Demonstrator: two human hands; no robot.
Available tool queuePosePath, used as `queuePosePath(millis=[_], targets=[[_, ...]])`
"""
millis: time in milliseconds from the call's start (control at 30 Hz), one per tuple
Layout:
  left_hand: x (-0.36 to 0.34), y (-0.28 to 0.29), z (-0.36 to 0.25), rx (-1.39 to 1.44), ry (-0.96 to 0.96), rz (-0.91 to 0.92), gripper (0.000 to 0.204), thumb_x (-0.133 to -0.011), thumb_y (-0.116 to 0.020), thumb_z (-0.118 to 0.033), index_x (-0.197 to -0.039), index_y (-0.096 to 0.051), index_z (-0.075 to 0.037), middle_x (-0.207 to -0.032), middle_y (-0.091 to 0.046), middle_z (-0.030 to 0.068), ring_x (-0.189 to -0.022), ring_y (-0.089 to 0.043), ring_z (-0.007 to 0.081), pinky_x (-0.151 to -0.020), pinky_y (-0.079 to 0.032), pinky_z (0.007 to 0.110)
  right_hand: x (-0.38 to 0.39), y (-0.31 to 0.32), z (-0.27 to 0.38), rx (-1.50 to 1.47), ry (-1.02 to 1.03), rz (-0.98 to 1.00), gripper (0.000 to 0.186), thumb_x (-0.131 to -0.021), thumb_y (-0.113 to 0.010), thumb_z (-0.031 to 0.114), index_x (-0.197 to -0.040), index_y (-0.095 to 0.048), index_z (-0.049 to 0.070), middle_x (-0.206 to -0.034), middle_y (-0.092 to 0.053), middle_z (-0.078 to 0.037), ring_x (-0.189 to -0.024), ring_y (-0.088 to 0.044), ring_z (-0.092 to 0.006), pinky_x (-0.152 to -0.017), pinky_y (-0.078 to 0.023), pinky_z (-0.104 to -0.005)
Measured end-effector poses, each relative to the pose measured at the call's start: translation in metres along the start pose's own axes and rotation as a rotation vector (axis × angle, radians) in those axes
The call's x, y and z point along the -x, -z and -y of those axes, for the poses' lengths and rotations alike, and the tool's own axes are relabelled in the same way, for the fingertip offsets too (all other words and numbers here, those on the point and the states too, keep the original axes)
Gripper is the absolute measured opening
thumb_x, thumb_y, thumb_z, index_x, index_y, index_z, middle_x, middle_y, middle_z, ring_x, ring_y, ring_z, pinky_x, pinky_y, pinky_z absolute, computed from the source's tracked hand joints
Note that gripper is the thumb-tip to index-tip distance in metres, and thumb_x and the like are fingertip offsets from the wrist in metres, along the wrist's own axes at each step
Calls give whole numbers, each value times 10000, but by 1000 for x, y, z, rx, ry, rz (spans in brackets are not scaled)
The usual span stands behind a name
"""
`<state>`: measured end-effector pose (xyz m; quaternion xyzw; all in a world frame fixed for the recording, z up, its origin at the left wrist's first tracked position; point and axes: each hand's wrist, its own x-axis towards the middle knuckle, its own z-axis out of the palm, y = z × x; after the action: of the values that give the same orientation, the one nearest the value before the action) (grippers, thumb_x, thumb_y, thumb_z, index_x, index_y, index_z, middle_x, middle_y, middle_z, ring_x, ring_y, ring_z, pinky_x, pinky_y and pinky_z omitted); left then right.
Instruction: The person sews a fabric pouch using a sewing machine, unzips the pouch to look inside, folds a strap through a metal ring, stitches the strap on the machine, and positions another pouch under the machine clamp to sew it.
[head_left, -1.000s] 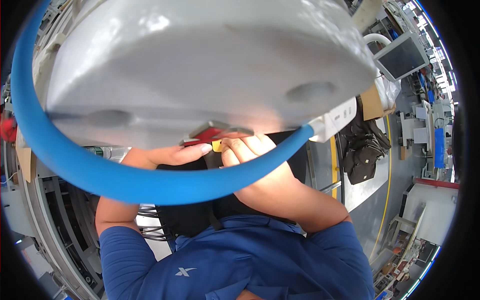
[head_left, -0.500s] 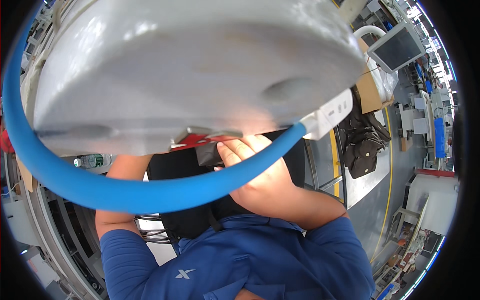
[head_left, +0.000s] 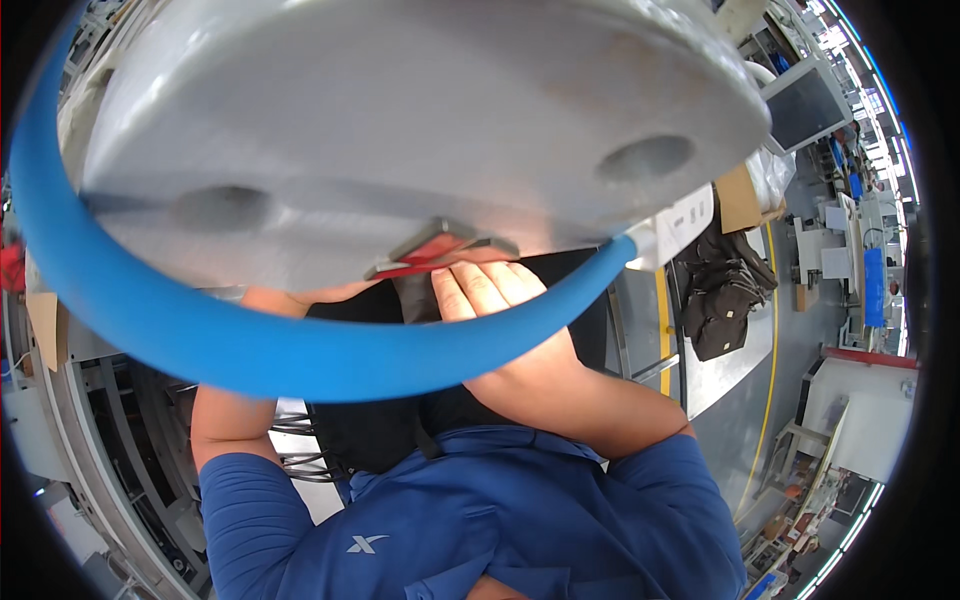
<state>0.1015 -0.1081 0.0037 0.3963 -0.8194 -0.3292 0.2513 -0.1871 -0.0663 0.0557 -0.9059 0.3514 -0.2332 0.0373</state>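
Observation:
A large white machine head (head_left: 420, 110) fills the upper view, with a red-and-metal fitting (head_left: 440, 245) at its lower edge. A blue hose (head_left: 340, 355) loops in front of both hands. My right hand (head_left: 500, 320) has its fingers together and bent just under the fitting, beside a dark grey piece (head_left: 415, 300); what they grip is hidden. My left hand (head_left: 315, 298) reaches beneath the machine's edge at left, mostly covered by machine and hose, its fingers out of sight. Black fabric (head_left: 370, 440) lies below the hands.
Black bags (head_left: 720, 300) rest on a pale board at right, near a cardboard box (head_left: 740, 200) and a grey-framed screen (head_left: 805, 105). Metal rails (head_left: 120, 420) run down the left. Workbenches (head_left: 840, 260) line the far right beside a yellow floor line.
My left thumb and a yellow piece, visible one second ago at the fitting, are now out of sight. The machine and hose shifted left in view, then back. My right fingers remain under the fitting.

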Motion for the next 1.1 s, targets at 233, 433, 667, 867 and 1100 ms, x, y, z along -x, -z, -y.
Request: queuePosePath(millis=[233, 433, 667, 867, 1100], targets=[[16, -12, -8, -62, -44, -27, 423, -886, -766, -304, -1245, -706, -88, -1255, -685, 153, -1149, -648, 307, -990, -494, 420, -1, -12, 1, -57, -17, -112, 477, -718, -744, 145, -1140, -669, -64, -1112, -659, -220, -981, -660, -361, -860, -523, -449], [0, -32, -17, -109, -93, -43, 440, -888, -774, -319, -1260, -704, -94, -1292, -676, 164, -1188, -642, 317, -1018, -487, 427, 1, -3, 11, -49, 8, 12, 304, -818, -747, 228, -961, -645, -20, -1149, -659, -257, -1074, -627, -352, -942, -493, -431], [-13, -29, -1, -157, -143, -84, 461, -890, -784, -336, -1277, -702, -100, -1336, -665, 177, -1234, -635, 329, -1050, -479, 435, -9, 4, 18, 146, 83, 158, 247, -891, -634, 204, -926, -636, -40, -1041, -666, -254, -1043, -628, -378, -993, -485, -435], [-9, -30, -1, -244, -102, -73, 449, -888, -777, -358, -1246, -713, -95, -1244, -703, 165, -1121, -681, 356, -947, -539, 415, -7, -7, 13, 95, 109, 44, 416, -801, -696, 187, -1108, -658, -91, -1029, -669, -243, -972, -651, -365, -866, -503, -446], [-8, -43, 24, -172, -135, 74, 419, -908, -721, -298, -1254, -690, -63, -1183, -723, 128, -1067, -685, 293, -923, -534, 392, -8, 7, 22, 85, 79, 185, 295, -892, -648, 211, -1002, -642, -63, -1078, -650, -251, -1045, -619, -373, -1006, -477, -440]])
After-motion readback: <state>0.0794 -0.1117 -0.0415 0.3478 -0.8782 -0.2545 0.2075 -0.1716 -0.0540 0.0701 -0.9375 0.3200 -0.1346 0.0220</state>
